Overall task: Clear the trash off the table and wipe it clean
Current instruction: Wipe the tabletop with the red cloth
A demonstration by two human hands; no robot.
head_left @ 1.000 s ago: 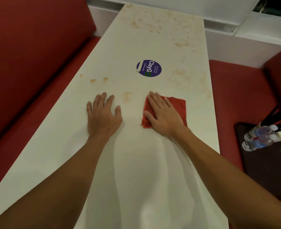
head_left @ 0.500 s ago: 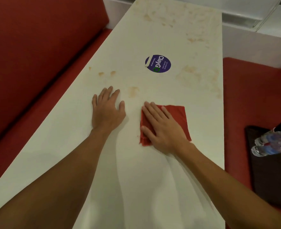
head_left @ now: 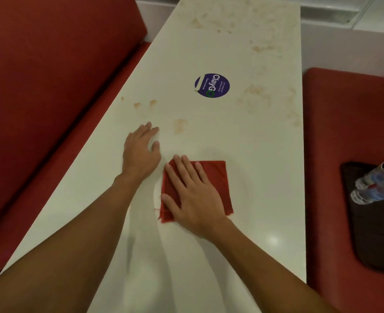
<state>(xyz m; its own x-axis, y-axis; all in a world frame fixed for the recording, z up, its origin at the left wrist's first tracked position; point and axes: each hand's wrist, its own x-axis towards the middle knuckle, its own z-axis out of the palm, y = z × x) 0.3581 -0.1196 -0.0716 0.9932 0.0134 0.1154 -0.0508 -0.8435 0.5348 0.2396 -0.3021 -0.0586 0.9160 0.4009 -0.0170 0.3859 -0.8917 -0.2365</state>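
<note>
The table [head_left: 243,154] has a smooth, slightly glossy white top blotched with dull brown stains, the red cloth [head_left: 215,177] looks like soft matt fabric frayed at its edge, the bench seats [head_left: 344,120] show matt red upholstery, and the bottles [head_left: 376,188] are clear plastic.

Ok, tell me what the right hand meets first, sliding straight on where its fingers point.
Probably the left hand, at its thumb side; the pale brown stain lies just beside that line.

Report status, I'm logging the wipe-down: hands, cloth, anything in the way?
Left hand open, resting on table. Right hand presses red cloth flat. Brown stains ahead unwiped; purple sticker beyond, no obstacle seen.
</note>
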